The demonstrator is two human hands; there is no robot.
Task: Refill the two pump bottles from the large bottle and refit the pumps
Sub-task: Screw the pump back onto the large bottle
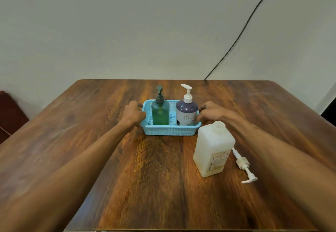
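A blue mesh basket (169, 130) stands mid-table. Inside it stand a green pump bottle (160, 114) with a dark pump on top and a purple-and-white pump bottle (186, 112) with a white pump on top. My left hand (133, 113) grips the basket's left rim. My right hand (209, 112) grips its right rim. The large white bottle (213, 151) stands open-necked to the basket's front right. Its white pump (244, 166) lies flat on the table to the right of it.
The wooden table (154, 177) meets a pale wall at the back. A black cable (241, 31) runs down the wall to the table's far edge. A dark red seat (11, 115) is at the left.
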